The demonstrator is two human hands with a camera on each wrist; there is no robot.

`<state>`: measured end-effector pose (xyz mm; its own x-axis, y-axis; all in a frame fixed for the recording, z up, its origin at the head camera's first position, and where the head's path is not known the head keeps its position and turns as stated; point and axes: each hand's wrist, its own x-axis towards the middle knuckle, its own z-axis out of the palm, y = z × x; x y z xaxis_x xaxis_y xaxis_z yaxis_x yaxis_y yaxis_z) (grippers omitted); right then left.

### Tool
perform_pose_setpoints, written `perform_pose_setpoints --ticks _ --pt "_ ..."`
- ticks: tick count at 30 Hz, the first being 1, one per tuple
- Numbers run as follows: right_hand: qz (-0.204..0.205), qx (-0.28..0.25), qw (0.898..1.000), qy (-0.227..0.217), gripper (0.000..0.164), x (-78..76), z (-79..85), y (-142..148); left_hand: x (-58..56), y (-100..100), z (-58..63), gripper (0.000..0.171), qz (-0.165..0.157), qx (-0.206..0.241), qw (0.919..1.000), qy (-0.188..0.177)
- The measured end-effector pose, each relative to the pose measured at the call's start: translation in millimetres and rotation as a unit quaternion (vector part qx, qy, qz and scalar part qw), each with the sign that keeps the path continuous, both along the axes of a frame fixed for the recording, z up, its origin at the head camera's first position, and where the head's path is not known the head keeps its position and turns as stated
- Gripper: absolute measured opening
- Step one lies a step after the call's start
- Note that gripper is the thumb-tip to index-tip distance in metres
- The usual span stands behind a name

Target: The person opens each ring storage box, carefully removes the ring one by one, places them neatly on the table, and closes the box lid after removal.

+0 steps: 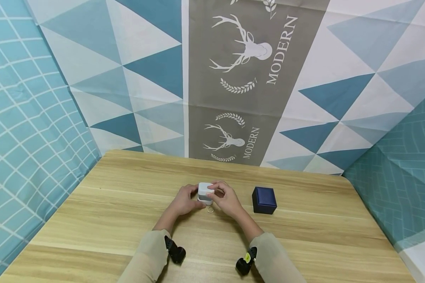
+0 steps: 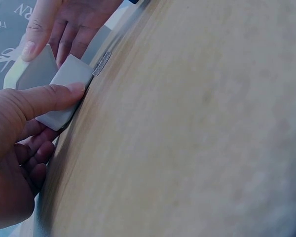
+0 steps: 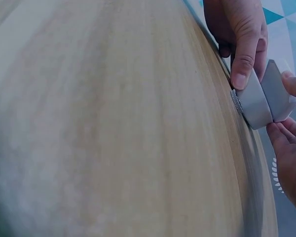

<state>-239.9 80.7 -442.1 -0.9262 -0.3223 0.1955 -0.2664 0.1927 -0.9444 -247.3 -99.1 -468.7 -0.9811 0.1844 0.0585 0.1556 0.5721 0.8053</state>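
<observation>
A small white ring box [image 1: 205, 193] is held between both hands at the table's middle, its lid [image 2: 37, 69] tilted up from its base [image 2: 71, 76]. My left hand [image 1: 185, 200] grips the base from the left, thumb along its front wall. With thumb and fingers, my right hand [image 1: 228, 200] pinches the lid from the right. Right in front of the base lies a ring [image 1: 210, 210], whose band looks silvery and studded in both wrist views. The inside of the box is hidden from these angles.
To the right of the hands, a dark blue square box [image 1: 264, 199] stands closed on the wooden table [image 1: 322, 232]. Behind the table hangs a patterned cloth [image 1: 156, 78] with triangles and deer heads. Black wrist cameras [image 1: 177, 253] sit at both sleeves.
</observation>
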Motion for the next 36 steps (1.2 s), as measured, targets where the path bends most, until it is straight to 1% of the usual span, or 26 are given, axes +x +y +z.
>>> perform_pose_setpoints --ticks 3,8,18,23,36 --pt "0.001 -0.001 1.0 0.002 0.02 0.0 0.1 0.1 -0.2 0.0 0.1 0.07 0.0 0.004 1.0 -0.003" --pt "0.006 0.0 1.0 0.009 0.02 -0.7 0.3 0.3 -0.2 -0.1 0.6 0.07 -0.004 0.005 1.0 0.002" --pt "0.002 0.009 1.0 0.0 0.021 -0.6 -0.3 -0.1 -0.6 0.0 -0.1 0.069 -0.001 0.003 1.0 0.007" --pt "0.0 0.007 1.0 0.004 0.02 0.2 -0.5 -0.5 0.1 -0.1 0.1 0.069 -0.002 0.004 1.0 0.007" --pt "0.0 0.005 1.0 0.002 0.019 0.0 -1.3 -0.7 0.7 -0.5 0.6 0.069 0.001 0.002 1.0 -0.008"
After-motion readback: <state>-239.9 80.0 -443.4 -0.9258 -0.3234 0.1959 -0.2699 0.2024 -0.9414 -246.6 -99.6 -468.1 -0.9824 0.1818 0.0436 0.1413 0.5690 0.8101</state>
